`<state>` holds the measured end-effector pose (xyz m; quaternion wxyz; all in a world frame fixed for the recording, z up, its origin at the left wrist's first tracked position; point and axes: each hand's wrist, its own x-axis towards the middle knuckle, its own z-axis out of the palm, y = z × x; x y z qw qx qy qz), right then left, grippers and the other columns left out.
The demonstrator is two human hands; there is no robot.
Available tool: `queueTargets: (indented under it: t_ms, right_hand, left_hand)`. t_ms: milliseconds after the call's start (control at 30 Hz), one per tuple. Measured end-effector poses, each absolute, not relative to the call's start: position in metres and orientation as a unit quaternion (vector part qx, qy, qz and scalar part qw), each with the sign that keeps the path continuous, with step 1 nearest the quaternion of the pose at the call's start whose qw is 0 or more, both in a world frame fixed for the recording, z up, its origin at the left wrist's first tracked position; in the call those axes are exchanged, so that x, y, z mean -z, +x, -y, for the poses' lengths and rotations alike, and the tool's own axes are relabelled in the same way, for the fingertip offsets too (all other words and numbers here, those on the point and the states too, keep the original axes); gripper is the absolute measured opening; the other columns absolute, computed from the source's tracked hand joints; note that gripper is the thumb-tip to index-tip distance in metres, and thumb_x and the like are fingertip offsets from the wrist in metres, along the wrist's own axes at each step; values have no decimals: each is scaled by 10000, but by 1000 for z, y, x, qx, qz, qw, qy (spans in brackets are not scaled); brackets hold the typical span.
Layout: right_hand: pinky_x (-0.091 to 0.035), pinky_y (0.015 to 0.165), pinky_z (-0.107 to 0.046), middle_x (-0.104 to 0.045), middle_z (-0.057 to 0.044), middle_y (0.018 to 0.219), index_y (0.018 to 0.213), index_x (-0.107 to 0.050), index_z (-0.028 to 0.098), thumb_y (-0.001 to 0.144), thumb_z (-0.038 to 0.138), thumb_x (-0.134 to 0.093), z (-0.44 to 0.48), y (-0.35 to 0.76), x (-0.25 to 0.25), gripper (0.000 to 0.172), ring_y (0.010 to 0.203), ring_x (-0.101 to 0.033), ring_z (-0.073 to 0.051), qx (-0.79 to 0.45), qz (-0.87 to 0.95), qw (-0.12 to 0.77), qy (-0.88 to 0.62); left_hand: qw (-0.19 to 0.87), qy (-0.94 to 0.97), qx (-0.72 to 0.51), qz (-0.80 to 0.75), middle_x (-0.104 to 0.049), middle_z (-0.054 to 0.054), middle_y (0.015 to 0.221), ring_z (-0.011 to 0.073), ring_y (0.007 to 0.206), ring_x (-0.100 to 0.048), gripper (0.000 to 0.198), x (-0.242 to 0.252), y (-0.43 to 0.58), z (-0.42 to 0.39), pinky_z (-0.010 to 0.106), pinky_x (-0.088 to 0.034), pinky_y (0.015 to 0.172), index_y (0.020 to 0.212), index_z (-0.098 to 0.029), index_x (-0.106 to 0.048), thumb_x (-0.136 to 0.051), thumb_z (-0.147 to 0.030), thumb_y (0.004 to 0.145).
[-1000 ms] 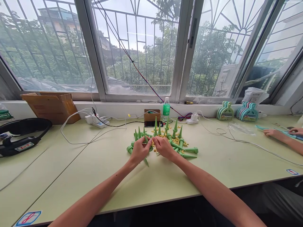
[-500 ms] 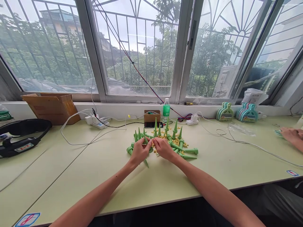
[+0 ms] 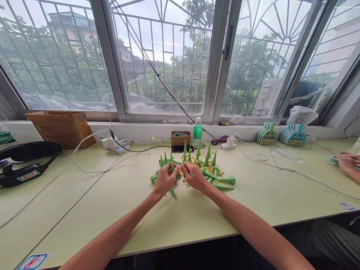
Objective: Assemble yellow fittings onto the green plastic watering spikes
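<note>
My left hand [image 3: 164, 180] is closed around a green plastic watering spike [image 3: 179, 177], whose ringed wide end shows beside the fingertips. Close against it, my right hand [image 3: 194, 175] has its thumb and forefinger pinched together; whatever is between them is too small to make out. Beyond both hands stand several green spikes [image 3: 208, 154] with their points up. Others lie on their sides, such as the spike [image 3: 223, 186] right of my right wrist. Small yellow plastic valves [image 3: 194, 167] are scattered among them, partly hidden by my hands.
Behind the spikes are a phone [image 3: 182, 149], a small cardboard box [image 3: 180, 139] and a bottle [image 3: 197, 129]. White cables [image 3: 292, 170] cross the table [image 3: 112, 210]. A large carton [image 3: 62, 129] and black headgear [image 3: 28, 165] sit left. Another person's hand [image 3: 347, 162] works at far right.
My two hands have hardly moved, with only slight shifts of the fingers around the spike. At far right, the other person's hand has shifted a little.
</note>
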<state>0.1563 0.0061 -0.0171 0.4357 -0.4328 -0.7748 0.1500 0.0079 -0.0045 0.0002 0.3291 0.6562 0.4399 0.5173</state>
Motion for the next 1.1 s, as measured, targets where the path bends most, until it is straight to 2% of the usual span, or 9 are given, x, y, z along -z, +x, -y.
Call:
queueTargets:
  t_ms: [233, 567, 867, 1100]
  right_hand:
    - [-276, 538, -216, -456, 28, 581, 672, -392, 194, 970, 356, -329, -10, 157, 22, 345, 517, -378, -97, -129, 788, 424, -427]
    - [-234, 524, -245, -475, 7, 542, 592, -431, 180, 986, 424, -257, -12, 157, 21, 495, 497, -370, -100, -112, 792, 400, -447]
    - [-275, 539, -215, -505, 24, 581, 725, -443, 196, 965, 375, -343, -7, 155, 18, 315, 513, -422, -103, -142, 779, 429, -435]
    - [-267, 539, -223, -465, 16, 582, 648, -391, 191, 973, 363, -314, -11, 156, 22, 376, 514, -373, -99, -120, 791, 413, -435]
  left_hand:
    - [325, 664, -505, -445, -484, -51, 493, 74, 367, -429, 233, 0, 8, 6, 188, -337, 376, 744, -165, -561, -589, -396, 767]
    - [328, 674, -498, -436, -528, -21, 569, 77, 399, -450, 294, 1, 10, 8, 188, -320, 365, 744, -156, -575, -575, -449, 765]
    - [313, 662, -509, -452, -492, -46, 493, 81, 380, -448, 249, 0, 7, 5, 199, -384, 408, 736, -167, -566, -569, -409, 788]
    - [322, 670, -504, -439, -489, -46, 499, 78, 382, -436, 232, 2, 8, 5, 192, -355, 394, 737, -166, -557, -568, -392, 785]
